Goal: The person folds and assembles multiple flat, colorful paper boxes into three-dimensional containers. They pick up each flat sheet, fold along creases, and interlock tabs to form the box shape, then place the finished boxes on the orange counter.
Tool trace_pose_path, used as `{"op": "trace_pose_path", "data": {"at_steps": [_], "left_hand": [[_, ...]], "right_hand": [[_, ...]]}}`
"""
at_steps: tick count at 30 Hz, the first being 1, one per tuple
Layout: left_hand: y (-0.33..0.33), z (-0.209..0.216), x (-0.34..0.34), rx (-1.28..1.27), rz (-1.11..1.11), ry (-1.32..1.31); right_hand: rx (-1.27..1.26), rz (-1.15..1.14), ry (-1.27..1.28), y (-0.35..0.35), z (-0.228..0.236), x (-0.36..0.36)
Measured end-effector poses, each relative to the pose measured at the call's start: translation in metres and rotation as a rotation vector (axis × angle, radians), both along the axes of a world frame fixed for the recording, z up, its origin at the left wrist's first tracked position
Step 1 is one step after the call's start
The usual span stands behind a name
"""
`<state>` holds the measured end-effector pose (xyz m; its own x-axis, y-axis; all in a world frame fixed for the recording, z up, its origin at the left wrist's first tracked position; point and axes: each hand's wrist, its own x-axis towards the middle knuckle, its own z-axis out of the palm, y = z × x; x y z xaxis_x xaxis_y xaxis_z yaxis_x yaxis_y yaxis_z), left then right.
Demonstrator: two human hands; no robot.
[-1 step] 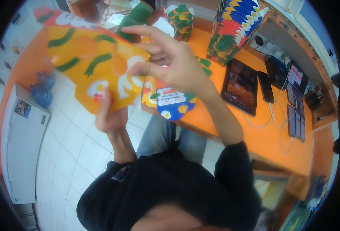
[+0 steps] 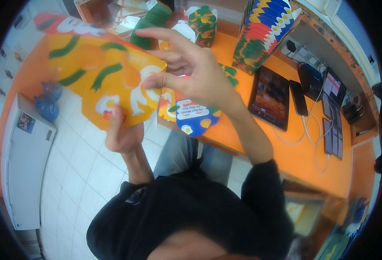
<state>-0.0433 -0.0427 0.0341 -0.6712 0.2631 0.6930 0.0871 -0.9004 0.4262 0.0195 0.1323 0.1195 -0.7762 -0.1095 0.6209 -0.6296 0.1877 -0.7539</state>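
Note:
A yellow printed cardboard carton point(image 2: 85, 82), with egg, green-strip and red patterns, is held up at the left, above the floor and beside the orange desk. My left hand point(image 2: 125, 134) grips its lower edge, thumb on the printed face, the other fingers hidden behind. At its right edge is my right hand point(image 2: 195, 73), thumb against the front and fingers bent over the edge; the index finger sticks out above. The carton's far end is smeared by motion. A flat carton piece point(image 2: 195, 115) in blue, yellow and red lies on the desk below my right hand.
A tall nested stack of cartons point(image 2: 260, 37) stands at the back of the orange desk point(image 2: 320, 173). Small formed boxes point(image 2: 201, 24) and green stacked cartons point(image 2: 154, 24) sit behind my hands. A tablet point(image 2: 269, 97), a phone point(image 2: 298, 97) and cables lie right. A white cabinet point(image 2: 24, 169) stands left.
The carton has shifted slightly left, and its lower end has tilted a little. Both hands keep their hold on it.

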Motion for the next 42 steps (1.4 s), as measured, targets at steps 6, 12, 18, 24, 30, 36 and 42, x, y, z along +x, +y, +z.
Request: {"op": "trace_pose_path", "data": {"at_steps": [6, 12, 18, 24, 30, 36, 42], "left_hand": [[-0.016, 0.005, -0.007, -0.09, -0.138, 0.11], [-0.026, 0.004, -0.002, -0.409, 0.036, -0.009], [-0.026, -0.001, -0.022, -0.39, -0.271, 0.129], [-0.028, -0.003, -0.027, -0.452, -0.443, 0.211], [-0.036, 0.008, -0.02, -0.568, -0.365, 0.203], [-0.032, 0.007, -0.014, -0.574, -0.231, 0.268], [-0.028, 0.025, -0.009, -0.657, 0.12, 0.382]], "right_hand": [[0.217, -0.088, 0.167, 0.013, 0.002, -0.011], [0.231, -0.211, 0.128, 0.023, 0.003, -0.007], [0.319, -0.17, 0.149, 0.025, 0.007, -0.008], [0.206, -0.004, -0.027, 0.022, 0.004, -0.009], [0.307, -0.048, 0.084, 0.021, 0.007, -0.007], [0.452, -0.025, -0.167, 0.013, 0.01, 0.009], [0.629, -0.121, -0.147, 0.01, 0.01, 0.015]]}}
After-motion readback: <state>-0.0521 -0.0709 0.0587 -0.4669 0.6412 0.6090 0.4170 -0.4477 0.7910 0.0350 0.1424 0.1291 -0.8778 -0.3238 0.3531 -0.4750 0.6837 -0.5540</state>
